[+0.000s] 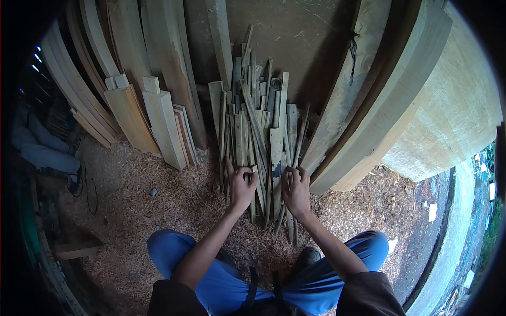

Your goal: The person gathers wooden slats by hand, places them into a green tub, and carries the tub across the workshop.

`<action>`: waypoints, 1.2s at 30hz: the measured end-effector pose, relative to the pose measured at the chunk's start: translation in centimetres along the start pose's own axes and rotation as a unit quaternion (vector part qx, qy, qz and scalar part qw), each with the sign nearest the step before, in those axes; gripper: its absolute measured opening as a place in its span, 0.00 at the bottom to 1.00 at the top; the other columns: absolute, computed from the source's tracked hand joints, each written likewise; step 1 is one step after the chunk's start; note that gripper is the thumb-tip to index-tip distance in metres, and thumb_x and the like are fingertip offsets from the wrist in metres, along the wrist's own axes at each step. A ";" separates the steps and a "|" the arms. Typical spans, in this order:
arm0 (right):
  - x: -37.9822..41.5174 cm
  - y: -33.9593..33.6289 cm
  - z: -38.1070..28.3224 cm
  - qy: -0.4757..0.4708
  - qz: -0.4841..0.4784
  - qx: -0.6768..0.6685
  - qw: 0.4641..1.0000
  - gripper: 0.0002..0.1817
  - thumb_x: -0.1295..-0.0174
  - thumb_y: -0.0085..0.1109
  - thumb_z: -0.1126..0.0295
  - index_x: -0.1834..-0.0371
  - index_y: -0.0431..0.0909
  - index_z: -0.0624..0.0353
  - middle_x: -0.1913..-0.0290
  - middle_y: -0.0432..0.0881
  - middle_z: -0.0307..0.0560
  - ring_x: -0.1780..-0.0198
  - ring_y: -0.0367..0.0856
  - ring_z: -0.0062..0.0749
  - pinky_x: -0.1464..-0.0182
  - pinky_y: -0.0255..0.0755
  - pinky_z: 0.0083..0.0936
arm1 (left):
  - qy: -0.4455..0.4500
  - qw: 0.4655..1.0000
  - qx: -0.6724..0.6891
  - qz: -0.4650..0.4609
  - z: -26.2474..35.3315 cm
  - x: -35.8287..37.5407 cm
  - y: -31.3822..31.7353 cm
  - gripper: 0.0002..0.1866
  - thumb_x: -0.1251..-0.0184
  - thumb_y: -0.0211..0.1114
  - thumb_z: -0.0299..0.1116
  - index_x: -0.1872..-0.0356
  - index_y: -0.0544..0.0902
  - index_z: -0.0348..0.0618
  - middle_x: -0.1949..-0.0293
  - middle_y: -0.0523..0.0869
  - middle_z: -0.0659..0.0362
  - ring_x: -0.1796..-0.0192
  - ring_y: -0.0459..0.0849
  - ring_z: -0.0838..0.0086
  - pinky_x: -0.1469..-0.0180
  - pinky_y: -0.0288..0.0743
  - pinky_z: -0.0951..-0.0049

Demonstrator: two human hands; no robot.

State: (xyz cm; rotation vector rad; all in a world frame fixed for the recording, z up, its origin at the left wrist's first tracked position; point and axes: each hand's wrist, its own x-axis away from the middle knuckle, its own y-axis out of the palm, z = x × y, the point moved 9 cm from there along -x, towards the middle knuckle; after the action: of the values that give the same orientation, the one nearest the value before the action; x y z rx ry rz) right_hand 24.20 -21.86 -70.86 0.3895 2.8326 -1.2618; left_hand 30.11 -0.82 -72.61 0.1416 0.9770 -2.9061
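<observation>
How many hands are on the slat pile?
2. The left hand grips slats at the near left of the slat pile; the right hand grips slats at its near right. No other hands visible.

Pale grey-tan wood strips (256, 142), light tan planks (158, 118) (some darker brown), blue trousers (221, 284), tan sawdust floor (132, 200)

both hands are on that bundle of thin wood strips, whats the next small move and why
Probably close both hands around a few strips and lift them free: the left hand and right hand already curl over the strip pile, which leans loosely against the wall.
</observation>
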 end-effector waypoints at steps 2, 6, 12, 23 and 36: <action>0.1 -0.2 -0.3 -0.002 -0.005 -0.003 1.000 0.25 0.33 0.64 0.72 0.34 0.70 0.58 0.33 0.67 0.66 0.33 0.68 0.67 0.33 0.71 0.53 | 0.034 0.999 -0.025 -0.019 1.1 -0.4 -0.4 0.13 0.33 0.76 0.40 0.61 0.85 0.41 0.17 0.53 0.40 0.17 0.50 0.42 0.19 0.47 0.41; 0.0 -0.3 -0.5 -0.003 -0.017 -0.005 1.000 0.29 0.35 0.64 0.75 0.30 0.68 0.54 0.32 0.66 0.65 0.32 0.68 0.67 0.32 0.71 0.53 | 0.124 0.992 0.002 0.037 5.8 -1.9 -3.7 0.13 0.33 0.76 0.41 0.60 0.88 0.42 0.17 0.57 0.47 0.17 0.51 0.46 0.19 0.47 0.40; -1.0 -0.8 -1.2 -0.043 -0.021 0.059 0.997 0.41 0.38 0.68 0.73 0.20 0.62 0.43 0.28 0.62 0.68 0.28 0.66 0.69 0.34 0.75 0.50 | 0.135 0.989 -0.061 0.000 5.4 -1.3 -2.8 0.18 0.32 0.75 0.41 0.45 0.88 0.45 0.16 0.52 0.49 0.16 0.49 0.48 0.18 0.51 0.43; -3.1 -1.2 -2.2 -0.027 -0.097 0.135 0.986 0.49 0.38 0.70 0.67 0.16 0.51 0.34 0.29 0.62 0.69 0.33 0.70 0.71 0.40 0.79 0.52 | 0.086 0.992 -0.004 -0.090 2.6 -1.0 -0.8 0.50 0.32 0.74 0.34 0.15 0.51 0.58 0.16 0.36 0.39 0.15 0.40 0.41 0.18 0.49 0.41; -3.0 -0.4 -2.0 -0.042 -0.072 0.068 0.994 0.42 0.44 0.77 0.72 0.27 0.63 0.47 0.29 0.59 0.77 0.30 0.66 0.78 0.32 0.71 0.55 | 0.097 0.986 -0.054 -0.121 1.9 -0.9 0.0 0.55 0.36 0.77 0.37 0.14 0.48 0.57 0.16 0.37 0.37 0.15 0.40 0.38 0.19 0.49 0.40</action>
State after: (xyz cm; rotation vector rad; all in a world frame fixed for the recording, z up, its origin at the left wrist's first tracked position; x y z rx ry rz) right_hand 27.14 -21.32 -68.89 0.1319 2.7558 -1.4641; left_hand 30.90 -1.94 -71.02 0.3280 1.2617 -3.0922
